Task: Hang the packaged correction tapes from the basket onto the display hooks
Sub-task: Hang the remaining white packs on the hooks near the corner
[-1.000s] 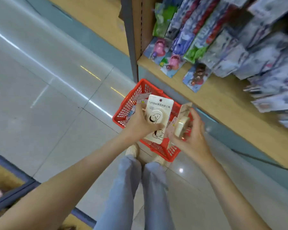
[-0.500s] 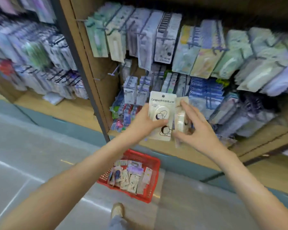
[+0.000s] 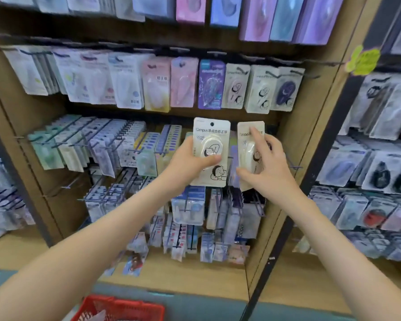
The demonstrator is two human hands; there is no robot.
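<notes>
Left hand grips cream correction-tape pack, thumb across blister. Right hand pinches second pack edgewise, index finger extended. Both before display hooks.

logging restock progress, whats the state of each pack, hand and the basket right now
left pack: upright, front toward camera, not hung
right pack: upright, not hung
left hand: grips left pack
right hand: holds right pack, index finger up its front
red basket: below, partly out of frame
</notes>
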